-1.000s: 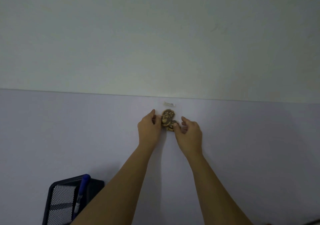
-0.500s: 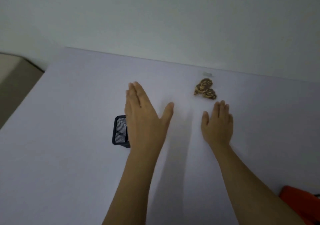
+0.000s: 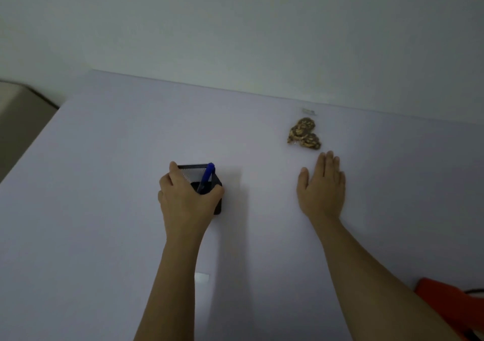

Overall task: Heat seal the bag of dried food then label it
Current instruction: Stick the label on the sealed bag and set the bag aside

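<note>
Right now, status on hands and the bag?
Left hand grips the black mesh pen holder, blue pen inside. Right hand open, flat on the table. Bag of dried food lies just beyond it, untouched. Nothing between them.

black mesh pen holder (image 3: 217,204) — blue pen (image 3: 205,178), mottled brown-gold dried food (image 3: 303,133), pale lilac table (image 3: 104,157), orange object (image 3: 450,306)
</note>
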